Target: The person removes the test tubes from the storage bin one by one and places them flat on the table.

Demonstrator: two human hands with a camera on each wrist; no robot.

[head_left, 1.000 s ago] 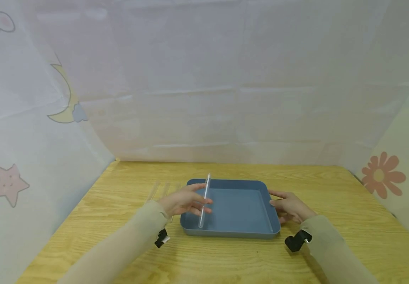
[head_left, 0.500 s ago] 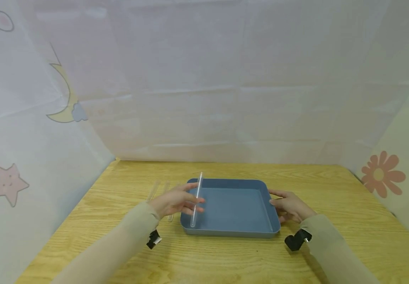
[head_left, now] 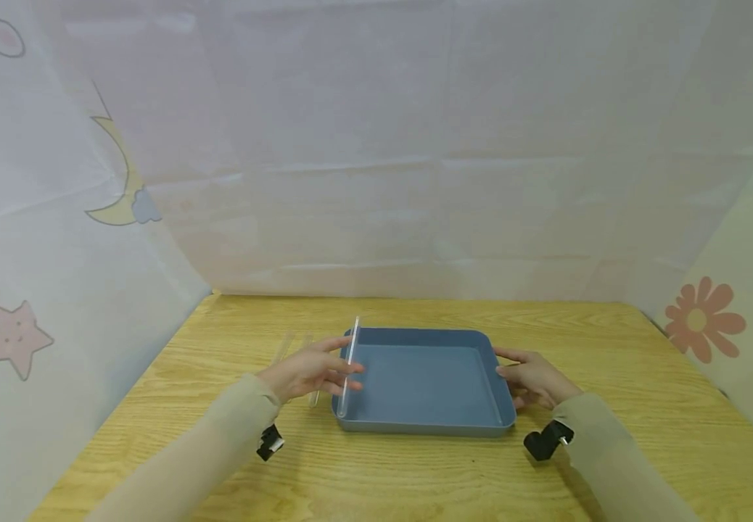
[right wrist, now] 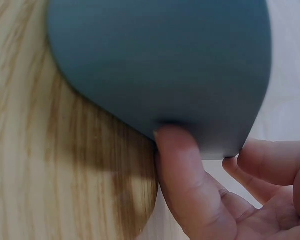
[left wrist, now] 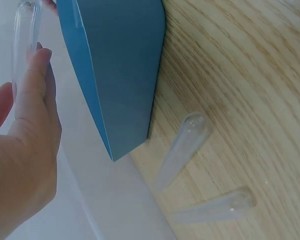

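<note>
Setting observed: a screened-off tabletop nook, wider room type undetermined, as shown by a wood-grain table (head_left: 402, 471) closed in on three sides by pale, creased sheeting (head_left: 350, 145) bearing nursery-style prints of a yellow moon (head_left: 115, 215), pink star (head_left: 15, 333) and coral flower (head_left: 696, 320).

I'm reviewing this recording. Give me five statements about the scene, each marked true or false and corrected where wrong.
1. The left hand holds a clear tube at the left end of the tray. True.
2. Only one hand is touching anything. False: the right hand also touches the tray's right side.
3. The tray is bright red. False: it is blue.
4. Other clear tubes lie on the wooden table, left of the tray. True.
5. The held tube lies flat on the tray's floor. False: it is raised in the fingers.
</note>
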